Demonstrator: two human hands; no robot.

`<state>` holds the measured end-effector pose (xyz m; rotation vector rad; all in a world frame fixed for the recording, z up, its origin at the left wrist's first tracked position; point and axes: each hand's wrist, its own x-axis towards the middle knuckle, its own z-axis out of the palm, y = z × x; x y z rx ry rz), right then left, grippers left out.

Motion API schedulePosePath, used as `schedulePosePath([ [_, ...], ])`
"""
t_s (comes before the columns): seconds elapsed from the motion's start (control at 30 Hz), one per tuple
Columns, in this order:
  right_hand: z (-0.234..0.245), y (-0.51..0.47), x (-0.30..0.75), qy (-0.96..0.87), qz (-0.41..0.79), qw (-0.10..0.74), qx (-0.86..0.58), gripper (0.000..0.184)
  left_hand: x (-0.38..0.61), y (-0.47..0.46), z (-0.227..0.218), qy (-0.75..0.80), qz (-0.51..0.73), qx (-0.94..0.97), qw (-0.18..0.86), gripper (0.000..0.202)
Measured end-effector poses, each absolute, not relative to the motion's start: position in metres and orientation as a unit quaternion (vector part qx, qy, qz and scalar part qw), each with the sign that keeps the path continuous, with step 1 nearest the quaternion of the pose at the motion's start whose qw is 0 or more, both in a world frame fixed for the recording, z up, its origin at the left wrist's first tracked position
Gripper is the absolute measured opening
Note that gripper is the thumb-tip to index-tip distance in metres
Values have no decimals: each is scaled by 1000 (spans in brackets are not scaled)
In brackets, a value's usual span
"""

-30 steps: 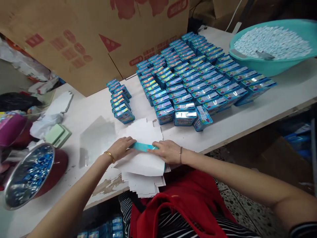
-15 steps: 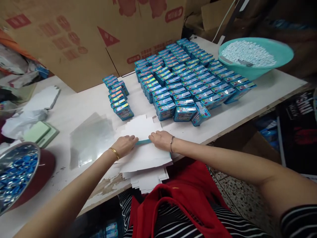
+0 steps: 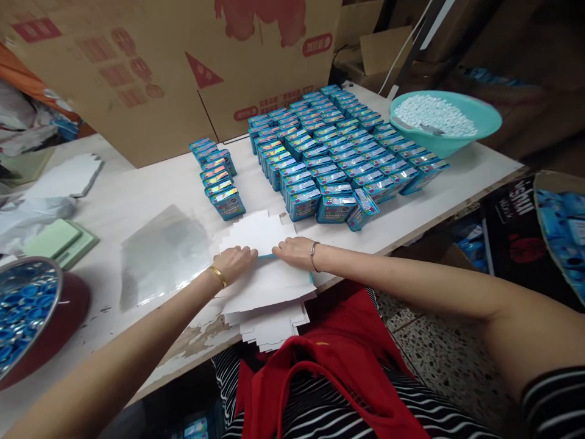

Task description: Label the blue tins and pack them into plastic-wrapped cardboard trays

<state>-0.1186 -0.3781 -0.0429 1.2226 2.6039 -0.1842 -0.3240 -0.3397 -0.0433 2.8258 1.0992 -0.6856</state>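
Note:
A white cardboard blank (image 3: 269, 285) lies on the table in front of me, its cut flaps spreading to both sides. Along a crease near its middle a thin strip of blue shows. My left hand (image 3: 236, 262) has its fingers curled closed on the left end of that crease. Closed the same way, my right hand (image 3: 295, 251) pinches the right end. More white blanks (image 3: 274, 329) are stacked beneath, reaching over the table's front edge. Beyond my hands stand rows of small blue printed boxes (image 3: 329, 164), with a shorter row of boxes (image 3: 228, 204) to the left.
A clear plastic sheet (image 3: 164, 256) lies left of the blanks. Farther left are a green scale (image 3: 61, 244) and a red bowl (image 3: 75, 299) of blue-wrapped pieces. A turquoise basin (image 3: 487, 119) with white pieces stands back right. A large carton (image 3: 159, 79) blocks the back.
My view has shifted slightly, so the basin and boxes sit further left. Both hands keep their hold on the blank, and the crease strip between them looks thinner.

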Motion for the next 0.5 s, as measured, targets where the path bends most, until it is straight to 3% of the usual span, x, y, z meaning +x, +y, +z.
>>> schedulePosePath([
  [0.37,-52,-363,-128,892,-62,149,422,28,-318,-357,-39,377,-232,896,-20,34],
  [0.5,-31,-352,-114,917,-64,98,381,27,-314,-358,-32,428,-249,869,-7,33],
])
